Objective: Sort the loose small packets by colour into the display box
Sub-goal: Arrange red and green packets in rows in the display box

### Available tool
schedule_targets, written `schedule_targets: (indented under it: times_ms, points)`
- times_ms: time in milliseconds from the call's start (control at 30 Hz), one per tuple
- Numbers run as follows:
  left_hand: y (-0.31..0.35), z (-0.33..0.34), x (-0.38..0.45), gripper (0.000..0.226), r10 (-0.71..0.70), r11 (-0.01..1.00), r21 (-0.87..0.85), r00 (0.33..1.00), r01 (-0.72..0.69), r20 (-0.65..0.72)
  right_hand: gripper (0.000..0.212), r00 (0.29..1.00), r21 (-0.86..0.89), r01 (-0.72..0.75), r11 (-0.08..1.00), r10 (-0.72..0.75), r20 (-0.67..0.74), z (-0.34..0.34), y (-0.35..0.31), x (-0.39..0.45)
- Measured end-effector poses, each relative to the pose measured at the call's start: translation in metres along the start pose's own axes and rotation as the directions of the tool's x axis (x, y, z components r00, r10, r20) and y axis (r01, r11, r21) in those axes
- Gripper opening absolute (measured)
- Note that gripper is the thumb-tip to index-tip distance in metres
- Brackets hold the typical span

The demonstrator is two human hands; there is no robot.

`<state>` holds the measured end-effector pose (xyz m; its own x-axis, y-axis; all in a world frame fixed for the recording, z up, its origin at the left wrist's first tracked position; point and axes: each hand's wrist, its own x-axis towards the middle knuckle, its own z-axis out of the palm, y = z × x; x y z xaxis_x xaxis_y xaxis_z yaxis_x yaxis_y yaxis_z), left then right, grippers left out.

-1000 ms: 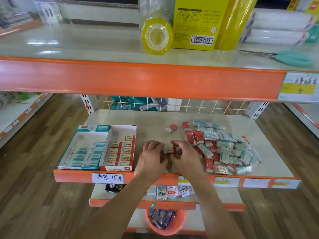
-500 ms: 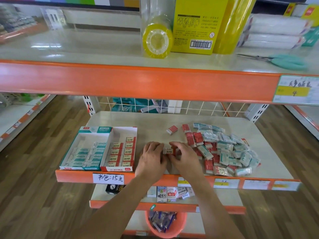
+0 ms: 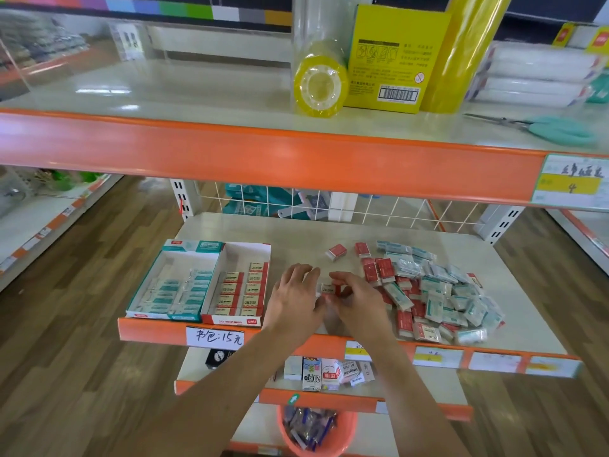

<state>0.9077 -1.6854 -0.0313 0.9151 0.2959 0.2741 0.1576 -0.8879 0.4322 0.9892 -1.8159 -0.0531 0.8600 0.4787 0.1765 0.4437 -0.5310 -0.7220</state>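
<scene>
Two hands meet over a red packet at the middle of the shelf.

The left hand (image 3: 296, 293) and right hand (image 3: 354, 296) both pinch the red-and-white packet (image 3: 330, 288) with curled fingertips; it sits just above the shelf (image 3: 296, 232), long axis running left to right, red end toward the right. The display box (image 3: 201, 282) stands just left of the hands, teal packets in its left compartment, red in its right. The loose pile (image 3: 435, 291) of red and teal packets lies to the right.
</scene>
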Motion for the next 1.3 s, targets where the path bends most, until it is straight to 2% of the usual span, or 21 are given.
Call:
schedule_targets:
  times_ms: [333,533,767,933,1100,1300]
  points:
    - [-0.017,-0.021,0.001,0.046,0.050,0.996,0.082,0.997,-0.044,-0.066,0.037,0.995,-0.002,0.097,0.995,-0.097,-0.011,-0.014,-0.019,0.009]
    - [-0.024,-0.035,-0.003,0.047,0.021,0.993,0.116,0.997,-0.011,-0.080,0.037,0.989,0.008,0.142,0.990,-0.142,-0.030,-0.011,-0.035,0.018]
    - [-0.040,-0.055,-0.010,0.047,-0.039,0.992,0.112,0.994,0.050,-0.097,0.035,0.981,0.036,0.191,0.981,-0.192,0.027,-0.001,-0.059,0.024]
    - [-0.054,-0.065,-0.019,0.038,-0.049,0.989,0.133,0.989,0.068,-0.141,0.034,0.970,0.043,0.240,0.970,-0.241,0.022,0.018,-0.071,0.029]
    - [-0.069,-0.072,-0.023,0.045,-0.078,0.985,0.139,0.983,0.102,-0.167,0.034,0.962,0.065,0.265,0.962,-0.268,0.045,0.031,-0.084,0.029]
    - [-0.083,-0.082,-0.027,0.044,-0.148,0.976,0.142,0.979,0.167,-0.139,0.033,0.964,0.036,0.235,0.971,-0.237,0.119,0.046,-0.100,0.033]
